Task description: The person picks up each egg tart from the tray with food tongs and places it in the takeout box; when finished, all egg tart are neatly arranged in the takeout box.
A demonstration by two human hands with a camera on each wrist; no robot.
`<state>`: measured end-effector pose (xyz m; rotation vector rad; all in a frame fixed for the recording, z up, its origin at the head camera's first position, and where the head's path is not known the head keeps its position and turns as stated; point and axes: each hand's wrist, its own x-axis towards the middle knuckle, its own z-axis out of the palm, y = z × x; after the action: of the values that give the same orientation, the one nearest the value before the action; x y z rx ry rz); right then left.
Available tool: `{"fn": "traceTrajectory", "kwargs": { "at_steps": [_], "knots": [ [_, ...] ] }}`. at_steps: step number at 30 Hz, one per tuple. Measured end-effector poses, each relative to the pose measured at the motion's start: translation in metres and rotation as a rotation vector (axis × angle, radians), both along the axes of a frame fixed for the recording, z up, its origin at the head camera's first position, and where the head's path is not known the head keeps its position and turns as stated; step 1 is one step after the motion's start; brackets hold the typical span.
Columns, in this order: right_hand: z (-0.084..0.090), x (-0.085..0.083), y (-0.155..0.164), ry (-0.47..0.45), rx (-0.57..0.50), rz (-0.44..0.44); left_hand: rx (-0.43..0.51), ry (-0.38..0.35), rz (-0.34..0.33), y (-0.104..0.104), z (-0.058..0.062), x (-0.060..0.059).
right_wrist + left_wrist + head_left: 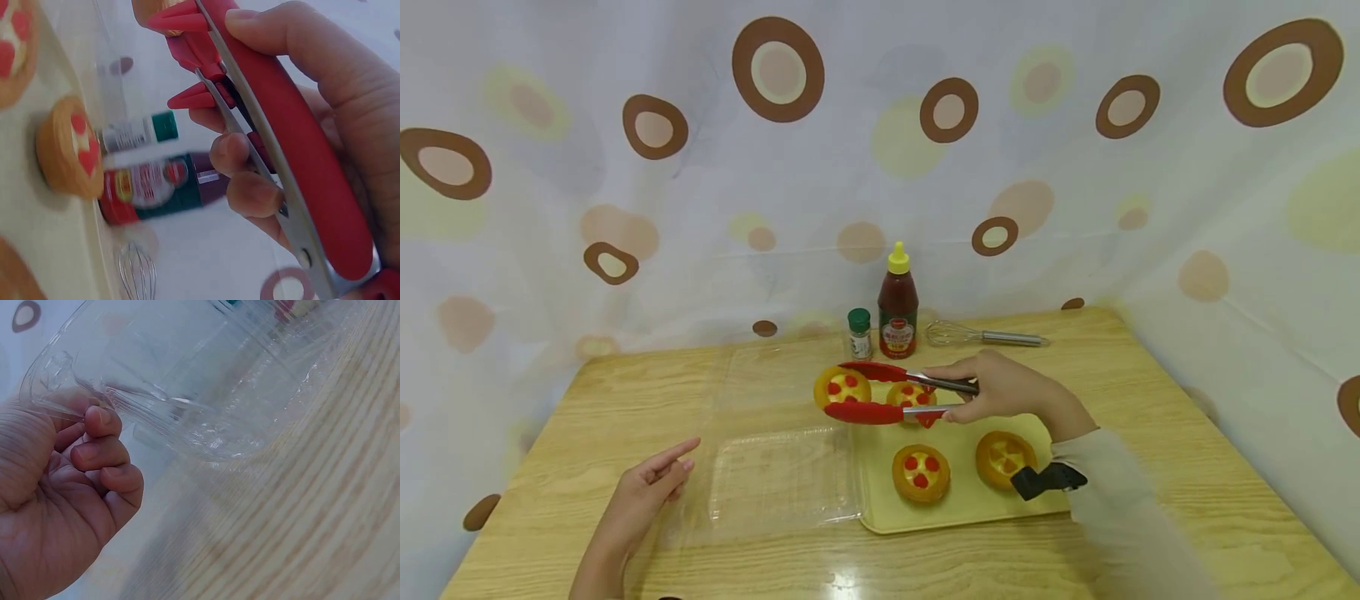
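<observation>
My right hand grips red-tipped tongs, whose tips hold a small round tart with red toppings. The tart hangs above the right side of a clear plastic container, near the tray's left edge. In the left wrist view, the curled fingers of my left hand pinch the container's corner. The head view has that hand at the container's left side. On a pale yellow tray sit a tart in front, another tart to its right, and one partly behind the tongs.
Behind the tray stand a sauce bottle with a yellow cap and a small green-capped shaker. A wire whisk lies to their right. Patterned cloth hangs along the back of the wooden table.
</observation>
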<state>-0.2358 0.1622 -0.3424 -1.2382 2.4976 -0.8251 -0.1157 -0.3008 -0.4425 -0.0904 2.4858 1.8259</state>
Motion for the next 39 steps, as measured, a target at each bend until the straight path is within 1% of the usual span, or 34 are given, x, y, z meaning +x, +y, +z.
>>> {"fn": "traceTrajectory", "kwargs": {
  "at_steps": [5, 9, 16, 21, 26, 32, 35, 39],
  "knots": [
    [-0.001, 0.000, -0.037, 0.021, 0.010, 0.088, -0.009, -0.012, 0.000, -0.001, 0.002, 0.001],
    [-0.004, 0.001, -0.065, 0.024, 0.046, 0.138, -0.013, -0.009, -0.001, -0.002, 0.001, 0.002],
    [-0.006, 0.008, -0.106, 0.052, 0.132, 0.173, 0.017, -0.010, 0.005, -0.001, 0.002, 0.001],
    [-0.011, 0.012, -0.127, 0.058, 0.166, 0.175, 0.017, -0.023, 0.010, 0.000, 0.002, -0.001],
    [-0.015, 0.014, -0.140, 0.074, 0.191, 0.143, 0.021, -0.016, 0.020, 0.001, 0.002, -0.001],
    [-0.024, 0.015, -0.149, 0.082, 0.216, 0.108, 0.024, -0.015, 0.029, 0.002, 0.004, 0.000],
    [-0.027, 0.015, -0.151, 0.071, 0.230, 0.094, 0.017, -0.020, 0.026, 0.002, 0.003, 0.000],
    [-0.031, 0.014, -0.153, 0.078, 0.250, 0.081, 0.009, -0.011, 0.012, 0.001, 0.001, 0.000]
  ]
}}
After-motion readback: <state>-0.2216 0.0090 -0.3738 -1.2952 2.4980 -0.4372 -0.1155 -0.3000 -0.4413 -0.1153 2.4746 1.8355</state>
